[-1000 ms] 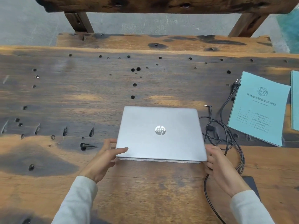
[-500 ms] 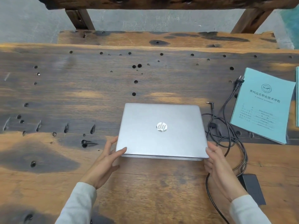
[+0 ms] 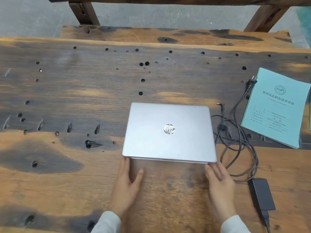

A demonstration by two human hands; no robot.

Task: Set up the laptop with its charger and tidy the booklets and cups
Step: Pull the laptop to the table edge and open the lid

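A closed silver laptop (image 3: 169,132) lies flat on the wooden table (image 3: 67,101). My left hand (image 3: 127,180) rests just in front of its near left corner, fingers straight, fingertips at the laptop's edge. My right hand (image 3: 218,184) lies at the near right corner in the same way, fingers straight. The black charger brick (image 3: 262,194) sits to the right, its cable (image 3: 235,140) looped beside the laptop, with the barrel plug (image 3: 220,105) and the wall plug (image 3: 251,83) lying loose. A teal booklet (image 3: 276,106) lies at the far right. No cups are in view.
A wooden bench (image 3: 168,34) stands behind the table's far edge. The sliver of a second teal booklet shows at the right border. The table top has many small holes and dark patches.
Both hands have slid back from the laptop's sides to its near corners, and the thumbs no longer lie on the lid. The laptop sits slightly farther from me.
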